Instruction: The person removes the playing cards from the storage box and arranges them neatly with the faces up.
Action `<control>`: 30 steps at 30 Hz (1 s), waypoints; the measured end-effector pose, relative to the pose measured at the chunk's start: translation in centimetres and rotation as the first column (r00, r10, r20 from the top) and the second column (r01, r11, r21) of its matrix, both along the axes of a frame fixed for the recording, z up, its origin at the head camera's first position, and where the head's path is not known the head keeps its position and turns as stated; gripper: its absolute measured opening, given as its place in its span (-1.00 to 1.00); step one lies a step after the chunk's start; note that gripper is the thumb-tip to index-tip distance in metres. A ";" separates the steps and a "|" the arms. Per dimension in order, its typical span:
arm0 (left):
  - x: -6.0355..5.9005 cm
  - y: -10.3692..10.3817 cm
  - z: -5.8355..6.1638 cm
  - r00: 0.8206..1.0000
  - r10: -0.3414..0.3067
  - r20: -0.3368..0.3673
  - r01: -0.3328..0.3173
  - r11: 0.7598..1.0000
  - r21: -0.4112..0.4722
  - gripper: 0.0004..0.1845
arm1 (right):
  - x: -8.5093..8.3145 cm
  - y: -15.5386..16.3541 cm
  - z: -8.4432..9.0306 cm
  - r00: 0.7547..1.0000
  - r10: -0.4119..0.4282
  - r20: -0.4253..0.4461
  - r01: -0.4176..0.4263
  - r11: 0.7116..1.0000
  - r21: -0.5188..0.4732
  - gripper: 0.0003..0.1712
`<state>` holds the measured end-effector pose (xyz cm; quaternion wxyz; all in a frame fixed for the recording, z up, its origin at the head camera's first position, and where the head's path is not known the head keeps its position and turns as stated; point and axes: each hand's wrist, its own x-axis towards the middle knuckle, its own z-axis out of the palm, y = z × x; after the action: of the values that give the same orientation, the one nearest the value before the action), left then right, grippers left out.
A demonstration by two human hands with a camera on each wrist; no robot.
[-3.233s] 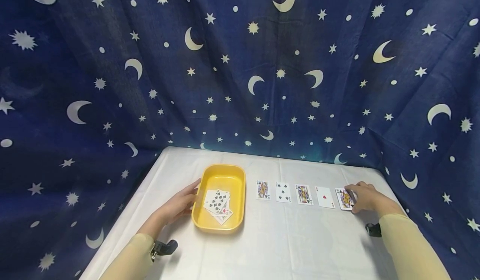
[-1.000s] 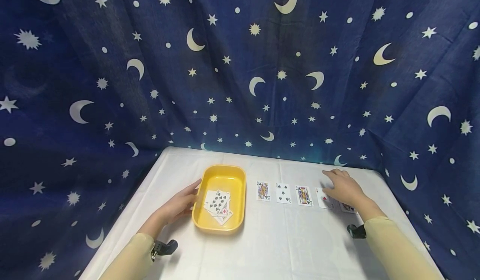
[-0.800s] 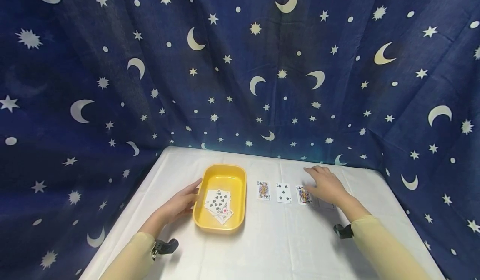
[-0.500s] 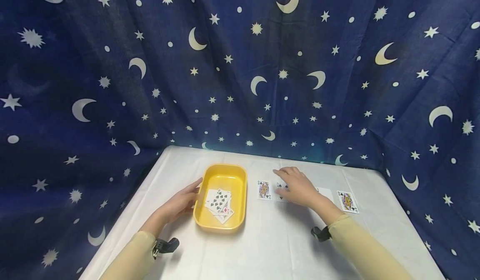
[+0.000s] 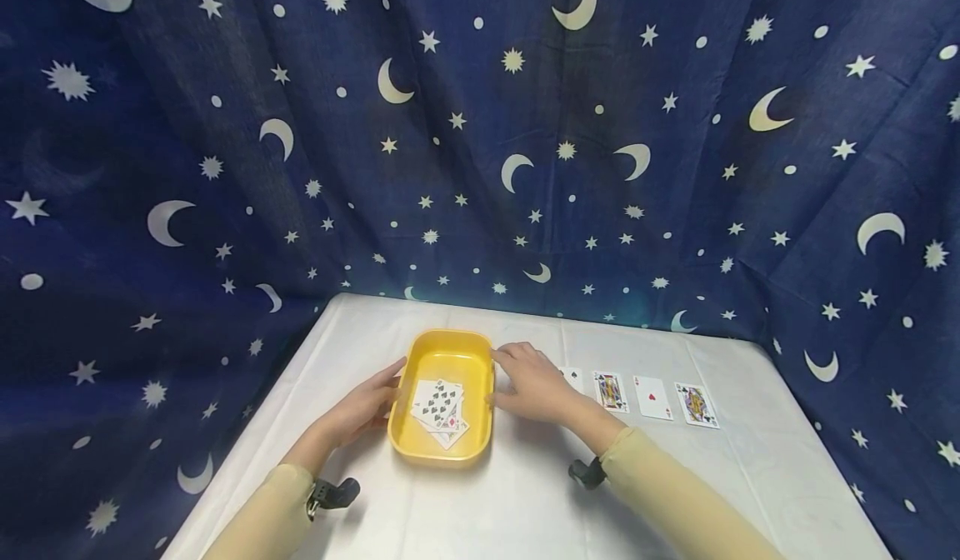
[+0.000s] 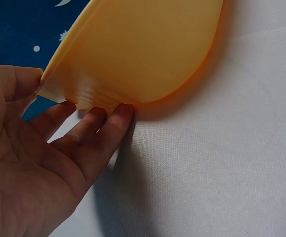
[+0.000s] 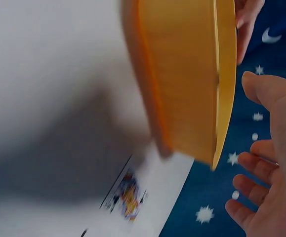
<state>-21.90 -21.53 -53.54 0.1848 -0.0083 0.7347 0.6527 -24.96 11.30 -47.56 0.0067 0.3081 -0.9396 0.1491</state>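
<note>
The yellow tray point(image 5: 442, 397) sits on the white-covered worktop point(image 5: 525, 493), a little left of centre, with a small loose heap of face-up cards point(image 5: 438, 410) inside it; a spade card lies on top and a red pip shows beneath. The left hand point(image 5: 360, 406) is against the tray's left wall. In the left wrist view its fingers point(image 6: 91, 131) are straight and tucked under the rim while the thumb lies on the rim's edge, so it steadies the tray rather than clamping it.

The right hand point(image 5: 532, 385) hovers just beside the tray's right rim, fingers point(image 7: 254, 170) spread and relaxed, holding nothing. From the head view it covers the nearest part of the card row; the right wrist view shows a face card point(image 7: 128, 195) lying flat on the cloth below it, beside the tray wall, blurred.

To the right, a spade card point(image 5: 572, 374) peeks out past the hand, then a face card point(image 5: 611, 391), an ace of hearts point(image 5: 652, 397) and another face card point(image 5: 696, 404), each apart from the next.

As I judge it, some cards are already in the tray and about 5 are still laid out, so the work looks partly done, with the row untouched at this instant.
</note>
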 end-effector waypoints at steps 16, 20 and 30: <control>0.3 0.0 0.3 1.000 -0.006 0.006 0.006 0.999 -0.033 -0.28 | 0.4 -6.2 0.1 0.997 0.069 0.046 -0.075 0.986 0.147 0.03; 0.2 0.0 0.4 1.000 -0.005 0.006 0.005 0.999 -0.033 -0.28 | 0.2 -7.3 -0.6 0.997 0.070 0.037 -0.077 0.972 0.222 -0.01; 0.3 0.1 0.4 1.000 -0.009 0.004 0.009 0.999 -0.041 -0.28 | -0.6 -8.5 -2.3 0.997 0.029 0.068 -0.049 0.947 0.318 -0.04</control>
<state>-21.59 -21.45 -53.13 0.1888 -0.0099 0.7477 0.6366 -25.54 2.79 -49.88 -0.0755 0.3188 -0.9448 0.0047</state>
